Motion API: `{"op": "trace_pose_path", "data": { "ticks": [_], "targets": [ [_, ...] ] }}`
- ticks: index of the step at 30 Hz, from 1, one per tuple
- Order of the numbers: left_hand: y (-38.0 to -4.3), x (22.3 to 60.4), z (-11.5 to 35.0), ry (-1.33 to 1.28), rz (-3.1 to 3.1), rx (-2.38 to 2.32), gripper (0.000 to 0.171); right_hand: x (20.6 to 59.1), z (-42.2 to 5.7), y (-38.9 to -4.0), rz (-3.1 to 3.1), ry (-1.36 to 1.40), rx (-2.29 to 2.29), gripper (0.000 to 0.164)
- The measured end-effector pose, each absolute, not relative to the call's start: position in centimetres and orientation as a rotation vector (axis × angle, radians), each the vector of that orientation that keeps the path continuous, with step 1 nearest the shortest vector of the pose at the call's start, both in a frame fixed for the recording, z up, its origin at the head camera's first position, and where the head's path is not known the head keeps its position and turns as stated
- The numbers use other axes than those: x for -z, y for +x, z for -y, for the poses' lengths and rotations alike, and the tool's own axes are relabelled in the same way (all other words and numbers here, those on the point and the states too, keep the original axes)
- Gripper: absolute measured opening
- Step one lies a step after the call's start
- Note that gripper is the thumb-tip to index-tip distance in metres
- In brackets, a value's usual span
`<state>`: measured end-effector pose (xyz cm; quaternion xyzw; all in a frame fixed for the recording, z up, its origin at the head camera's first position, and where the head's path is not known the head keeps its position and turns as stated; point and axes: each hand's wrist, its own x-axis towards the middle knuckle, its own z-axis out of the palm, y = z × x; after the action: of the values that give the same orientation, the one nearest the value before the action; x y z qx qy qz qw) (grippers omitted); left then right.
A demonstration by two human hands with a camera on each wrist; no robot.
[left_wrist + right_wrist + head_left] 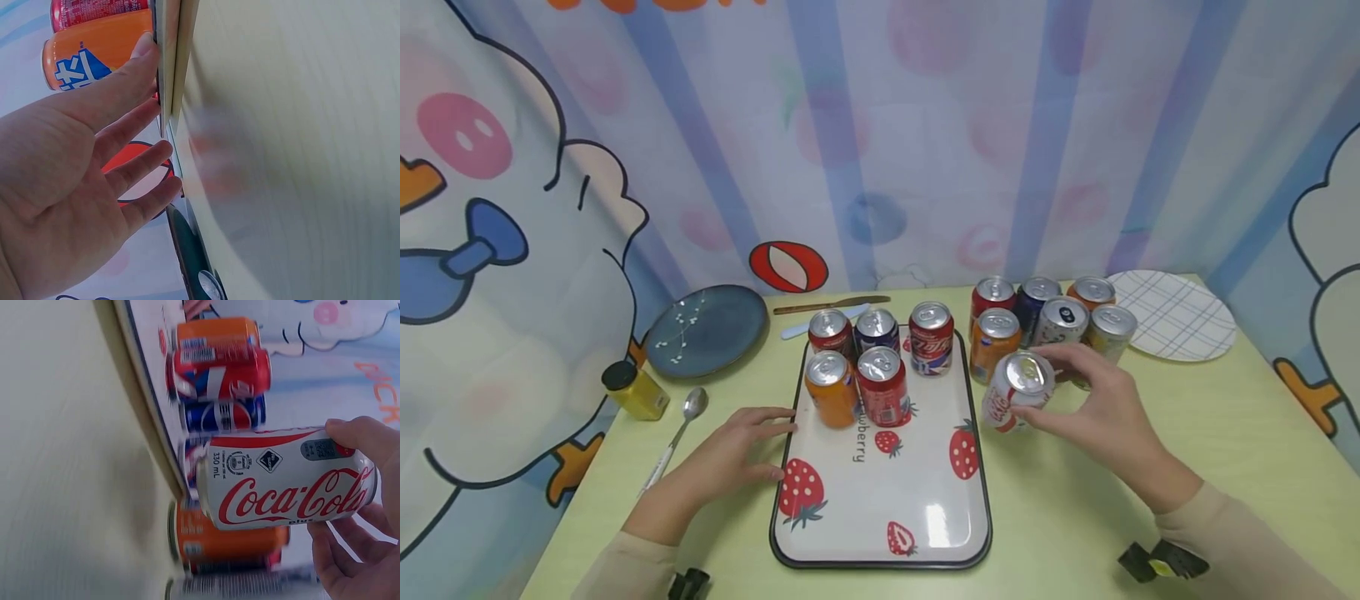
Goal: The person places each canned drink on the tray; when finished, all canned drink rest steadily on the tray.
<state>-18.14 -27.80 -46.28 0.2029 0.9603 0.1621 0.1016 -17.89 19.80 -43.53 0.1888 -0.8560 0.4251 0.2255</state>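
My right hand (1093, 412) grips a white and red Coca-Cola can (1017, 392) near its top, thumb on one side and fingers on the other. The can hangs slightly tilted just right of a strawberry-print tray (865, 500); its lettering shows in the right wrist view. With fingers loosely extended, my left hand (722, 454) rests at the tray's left edge. On the tray's far half stand an orange can (831, 392), a red can (882, 387), a red-and-blue can (931, 340), a dark blue can (877, 327) and another red can (830, 331).
Several more cans, among them an orange one (995, 346) and a silver one (1062, 321), cluster right of the tray. Behind them lies a checked plate (1180, 317). A dark plate (707, 332), yellow jar (636, 392) and spoon (692, 406) are at left; a knife (831, 305) lies behind.
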Motion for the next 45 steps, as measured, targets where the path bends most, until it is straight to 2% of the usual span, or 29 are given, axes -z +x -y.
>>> {"op": "trace_pose_path", "data": {
  "ticks": [10, 22, 32, 39, 45],
  "targets": [
    [-18.3, 45.9, 27.9, 0.604, -2.840, -0.475, 0.064, 44.0, -13.5, -20.5, 2.431, 0.541, -1.327, 0.067],
    [-18.3, 45.8, 27.8, 0.598, -2.828, -0.488, 0.064, 45.2, -10.5, -22.1, 2.537, 0.526, -1.261, 0.066],
    [-18.2, 46.2, 28.1, 0.663, -2.839, -0.476, 0.064, 45.8, -10.2, -22.5, 2.566, 0.517, -1.219, 0.066],
    [-18.2, 46.3, 28.1, 0.683, -2.837, -0.482, 0.064, 45.0, -11.7, -21.3, 2.610, 0.522, -1.176, 0.072],
    [-18.3, 46.3, 28.1, 0.686, -2.842, -0.472, 0.064, 43.8, -15.2, -19.9, 2.448, 0.590, -1.104, 0.058]
  ]
}}
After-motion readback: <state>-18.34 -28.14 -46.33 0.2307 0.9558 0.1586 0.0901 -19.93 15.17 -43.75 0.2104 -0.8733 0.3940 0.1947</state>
